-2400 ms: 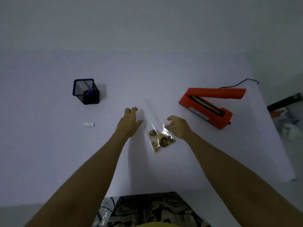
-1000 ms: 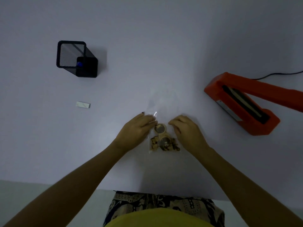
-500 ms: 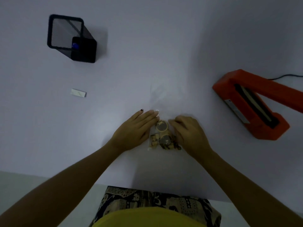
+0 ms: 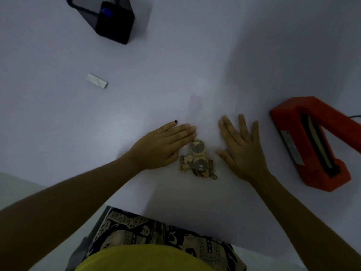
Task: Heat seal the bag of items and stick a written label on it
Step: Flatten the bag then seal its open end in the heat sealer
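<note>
A clear plastic bag (image 4: 199, 114) lies flat on the white table, its empty end pointing away from me. Small brown and tan items (image 4: 197, 161) sit bunched at its near end. My left hand (image 4: 162, 147) lies flat, fingers straight, against the left side of the items. My right hand (image 4: 242, 147) rests flat with fingers spread just right of them. The orange heat sealer (image 4: 316, 145) stands with its arm raised at the right. A small white label (image 4: 97, 80) lies to the far left.
A black mesh pen holder (image 4: 109, 18) with a blue pen stands at the back left. The sealer's black cord (image 4: 355, 116) runs off at the right edge. The table's near edge (image 4: 58, 188) runs just above my lap.
My right hand has uncurled and moved right, off the items, to lie flat with spread fingers. My left hand stays flat beside the bag. The camera has tilted further down.
</note>
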Demonstrator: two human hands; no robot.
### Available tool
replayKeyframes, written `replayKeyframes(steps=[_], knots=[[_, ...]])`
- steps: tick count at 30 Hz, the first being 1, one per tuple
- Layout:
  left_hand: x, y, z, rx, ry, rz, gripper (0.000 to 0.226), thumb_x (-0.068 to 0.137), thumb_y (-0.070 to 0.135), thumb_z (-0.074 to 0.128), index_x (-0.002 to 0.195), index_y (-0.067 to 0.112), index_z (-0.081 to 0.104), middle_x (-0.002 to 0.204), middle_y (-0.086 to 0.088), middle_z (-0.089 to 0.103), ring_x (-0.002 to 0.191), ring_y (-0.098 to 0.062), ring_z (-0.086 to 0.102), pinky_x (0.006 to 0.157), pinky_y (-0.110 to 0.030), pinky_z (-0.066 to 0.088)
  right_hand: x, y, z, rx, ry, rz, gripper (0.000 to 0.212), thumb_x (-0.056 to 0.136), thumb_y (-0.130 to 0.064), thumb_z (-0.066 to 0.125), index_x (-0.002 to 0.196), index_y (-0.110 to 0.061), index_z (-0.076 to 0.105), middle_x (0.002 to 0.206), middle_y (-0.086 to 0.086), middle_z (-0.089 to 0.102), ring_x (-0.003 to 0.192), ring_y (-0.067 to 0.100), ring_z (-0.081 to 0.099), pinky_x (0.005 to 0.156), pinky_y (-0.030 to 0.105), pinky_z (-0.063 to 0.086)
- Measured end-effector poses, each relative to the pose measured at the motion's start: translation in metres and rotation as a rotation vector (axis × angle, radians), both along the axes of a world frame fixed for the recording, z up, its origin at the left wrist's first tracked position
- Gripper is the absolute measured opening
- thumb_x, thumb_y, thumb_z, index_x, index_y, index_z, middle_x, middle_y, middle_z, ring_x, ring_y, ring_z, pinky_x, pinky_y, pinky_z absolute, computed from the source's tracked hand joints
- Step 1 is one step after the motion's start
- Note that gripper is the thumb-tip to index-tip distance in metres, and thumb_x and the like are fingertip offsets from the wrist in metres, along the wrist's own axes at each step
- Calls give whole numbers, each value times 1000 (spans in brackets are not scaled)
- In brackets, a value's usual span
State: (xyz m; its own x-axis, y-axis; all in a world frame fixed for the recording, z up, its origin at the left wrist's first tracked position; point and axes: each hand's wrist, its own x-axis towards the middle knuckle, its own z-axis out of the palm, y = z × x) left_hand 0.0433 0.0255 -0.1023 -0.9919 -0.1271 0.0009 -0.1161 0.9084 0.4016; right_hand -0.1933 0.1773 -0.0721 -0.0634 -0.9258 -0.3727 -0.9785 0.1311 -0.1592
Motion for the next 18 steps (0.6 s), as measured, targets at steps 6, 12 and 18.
replayKeyframes(steps=[6,12,18], knots=[[-1,2,2,-5,29,14,49,94,19,42,141,6,41,148,-12,40,139,-23,36,117,-41,25,23,-25,9,-63,-99,161,72,97,-59,18,150,-11,19,158,5,15,148,28,2,117,59,2],[-1,1,5,42,17,35,48,97,21,31,140,3,41,148,-13,40,139,-25,35,115,-43,28,-1,-18,2,37,-6,100,70,98,-60,10,152,-16,16,159,0,13,148,31,4,116,61,2],[0,2,6,48,-31,27,53,96,25,35,144,3,35,153,-13,31,143,-24,27,118,-42,23,27,-12,4,5,-30,-38,75,95,-63,12,153,-14,11,160,2,9,148,28,-4,117,58,-6]])
